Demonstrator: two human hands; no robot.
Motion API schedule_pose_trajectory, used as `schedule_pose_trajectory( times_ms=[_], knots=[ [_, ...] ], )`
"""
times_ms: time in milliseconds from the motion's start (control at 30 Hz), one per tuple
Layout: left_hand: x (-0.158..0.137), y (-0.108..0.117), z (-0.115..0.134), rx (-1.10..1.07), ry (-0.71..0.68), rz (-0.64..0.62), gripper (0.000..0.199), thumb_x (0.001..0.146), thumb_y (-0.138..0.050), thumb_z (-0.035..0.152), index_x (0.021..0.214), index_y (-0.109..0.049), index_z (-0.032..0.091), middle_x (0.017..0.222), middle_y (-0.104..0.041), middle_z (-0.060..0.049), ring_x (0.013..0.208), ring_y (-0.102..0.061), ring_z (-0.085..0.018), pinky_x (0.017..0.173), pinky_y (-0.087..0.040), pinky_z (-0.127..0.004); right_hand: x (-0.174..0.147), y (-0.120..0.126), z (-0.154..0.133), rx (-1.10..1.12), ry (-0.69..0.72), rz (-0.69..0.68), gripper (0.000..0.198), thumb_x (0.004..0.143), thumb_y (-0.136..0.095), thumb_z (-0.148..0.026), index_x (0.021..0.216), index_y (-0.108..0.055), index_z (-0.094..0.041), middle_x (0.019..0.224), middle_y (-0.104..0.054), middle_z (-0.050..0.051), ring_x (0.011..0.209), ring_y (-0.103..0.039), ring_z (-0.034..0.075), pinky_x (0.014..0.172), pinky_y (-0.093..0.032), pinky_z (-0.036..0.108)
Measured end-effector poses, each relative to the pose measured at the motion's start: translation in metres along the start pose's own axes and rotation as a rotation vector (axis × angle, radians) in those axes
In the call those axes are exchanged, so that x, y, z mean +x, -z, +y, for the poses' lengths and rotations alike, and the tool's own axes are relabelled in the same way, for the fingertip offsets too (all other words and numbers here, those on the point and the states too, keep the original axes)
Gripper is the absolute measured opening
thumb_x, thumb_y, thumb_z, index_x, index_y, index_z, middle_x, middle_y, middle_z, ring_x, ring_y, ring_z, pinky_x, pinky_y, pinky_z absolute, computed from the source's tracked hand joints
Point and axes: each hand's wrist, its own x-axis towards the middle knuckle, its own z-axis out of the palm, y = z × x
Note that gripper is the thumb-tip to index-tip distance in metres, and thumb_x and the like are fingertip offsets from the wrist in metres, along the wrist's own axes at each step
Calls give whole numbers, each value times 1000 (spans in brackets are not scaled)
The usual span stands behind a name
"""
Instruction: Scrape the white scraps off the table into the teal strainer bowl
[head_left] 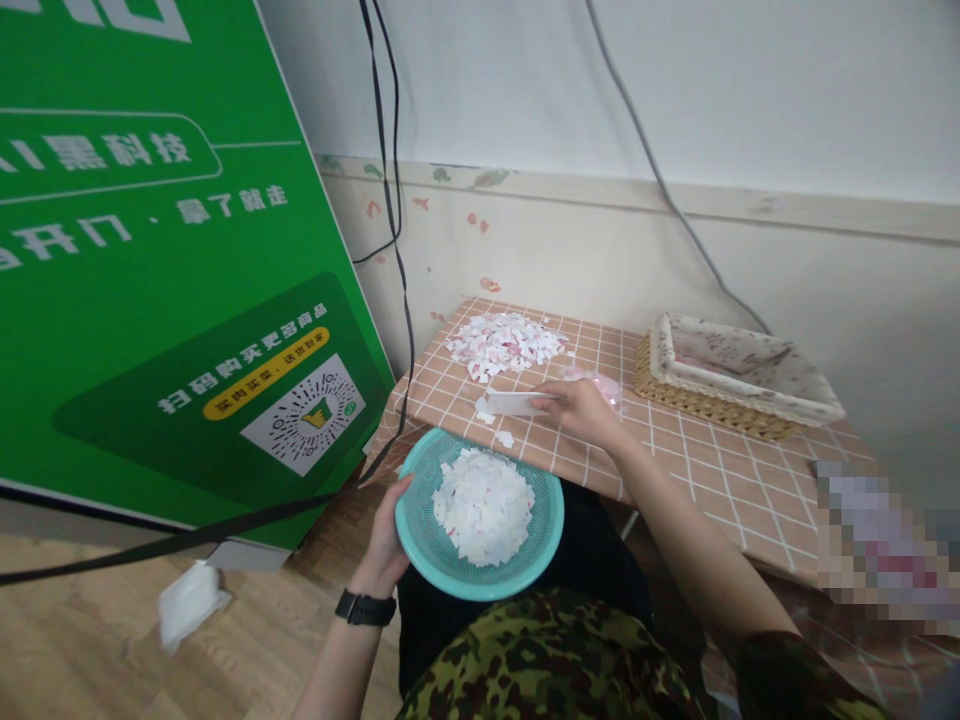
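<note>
My left hand point(390, 535) grips the left rim of a turquoise plastic colander point(556, 515), held just below the table's front edge. A heap of white paper scraps point(484, 505) fills its middle. Over the table, my right hand point(581, 408) is closed on the right end of a flat white strip point(517, 403), whose material I cannot make out. A few loose scraps point(505, 439) lie at the table edge by the strip. Farther back is a pile of white and pinkish paper scraps point(502, 343). Behind my right hand lies a pink translucent packet point(606, 388), partly hidden.
A cloth-lined wicker basket point(712, 408) stands at the right on the checked tablecloth point(675, 470). Black cables point(397, 250) hang at the left in front of a green cabinet point(187, 330). A white plastic bag point(191, 603) lies on the floor. A blurred patch covers the far right.
</note>
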Motion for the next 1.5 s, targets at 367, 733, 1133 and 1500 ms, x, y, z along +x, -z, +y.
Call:
schedule_pose_trajectory(
  times_ms=[367, 733, 1133, 1500],
  knots=[
    [-2, 0, 1, 26, 21, 11, 30, 76, -61, 27, 99, -68, 10, 87, -74, -12, 87, -67, -29, 85, -49, -40, 5, 10, 5, 90, 12, -92, 18, 83, -56, -31, 84, -70, -20, 77, -70, 1, 67, -62, 15, 58, -45, 26],
    [-5, -3, 0, -32, 18, 13, 32, 75, -61, 29, 101, -68, 11, 91, -74, -11, 93, -66, -30, 85, -49, -43, -52, -10, -25, 5, -11, 41, 24, 88, -49, -30, 102, -68, -26, 90, -72, 3, 68, -65, 17, 65, -49, 30],
    [-4, 2, 10, -23, -29, 32, 21, 74, -62, 25, 88, -70, 13, 80, -74, -8, 87, -67, -29, 82, -51, -39, 3, -17, 9, -95, -82, 278, 23, 85, -53, -32, 97, -70, -22, 91, -72, 6, 77, -66, 22, 67, -49, 33],
    [-6, 1, 16, -29, -32, 11, 22, 75, -61, 29, 88, -71, 14, 86, -74, -10, 90, -66, -31, 85, -49, -43, 20, -20, 7, 142, 16, 31, 20, 85, -53, -28, 95, -70, -23, 91, -72, 2, 80, -65, 19, 71, -49, 30]
  ],
)
